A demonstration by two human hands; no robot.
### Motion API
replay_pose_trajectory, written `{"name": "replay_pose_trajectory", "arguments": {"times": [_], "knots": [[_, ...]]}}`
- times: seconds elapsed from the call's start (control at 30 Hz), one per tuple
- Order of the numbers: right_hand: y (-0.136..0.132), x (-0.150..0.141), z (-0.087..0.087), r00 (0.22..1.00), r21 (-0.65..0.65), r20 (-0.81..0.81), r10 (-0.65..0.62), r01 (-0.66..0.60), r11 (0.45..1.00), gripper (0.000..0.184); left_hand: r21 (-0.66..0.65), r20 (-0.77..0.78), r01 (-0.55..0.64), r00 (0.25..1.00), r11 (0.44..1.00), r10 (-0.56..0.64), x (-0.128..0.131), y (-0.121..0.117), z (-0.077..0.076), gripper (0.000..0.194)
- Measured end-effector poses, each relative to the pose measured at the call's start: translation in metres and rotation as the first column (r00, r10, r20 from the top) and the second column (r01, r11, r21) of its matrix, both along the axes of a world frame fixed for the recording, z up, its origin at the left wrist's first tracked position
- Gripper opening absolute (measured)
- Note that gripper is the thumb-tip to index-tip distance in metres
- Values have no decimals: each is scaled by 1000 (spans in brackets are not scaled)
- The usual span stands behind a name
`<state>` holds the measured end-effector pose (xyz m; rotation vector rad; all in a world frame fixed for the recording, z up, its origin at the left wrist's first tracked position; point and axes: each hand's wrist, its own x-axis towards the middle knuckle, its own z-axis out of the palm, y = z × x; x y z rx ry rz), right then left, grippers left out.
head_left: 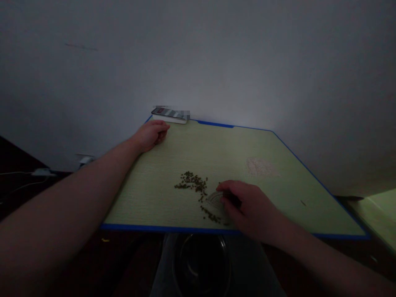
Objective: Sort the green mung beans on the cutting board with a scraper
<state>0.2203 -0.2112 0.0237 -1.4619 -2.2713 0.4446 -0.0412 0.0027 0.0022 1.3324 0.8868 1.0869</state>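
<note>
On the pale green tabletop (210,152), my right hand (250,206) pinches a clear, ridged, fan-shaped piece (214,199) between thumb and fingers. Part of that piece is hidden by the fingers. It stands beside scattered small dark brown-green pellets or seeds (191,180), with more of them (212,215) toward the near edge. My left hand (153,135) rests at the table's left edge with its fingers curled in, and nothing shows in it. Just beyond that hand lies a phone-like device (170,113) on a white box (170,119).
A patch of pale grains (262,167) lies on the right half of the table. A dark bowl or pot (227,264) sits below the near blue edge (139,227), at my lap. A wall (216,62) stands behind; cables and a power strip (43,172) are at left.
</note>
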Motion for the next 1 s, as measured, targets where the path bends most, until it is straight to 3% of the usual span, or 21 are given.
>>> {"name": "replay_pose_trajectory", "arguments": {"times": [0.23, 0.63, 1.0], "knots": [[9, 7, -5, 999, 33, -34, 2, -1, 999, 21, 13, -9, -9, 1000, 1000, 9, -1, 0, -1, 25], [14, 3, -2, 994, 11, -27, 110, -110, 994, 20, 10, -15, -13, 1000, 1000, 13, 0, -1, 1, 24], [0, 2, -5, 998, -30, -43, 37, -38, 999, 22, 14, -5, -14, 1000, 1000, 14, 0, 1, -2, 25]]}}
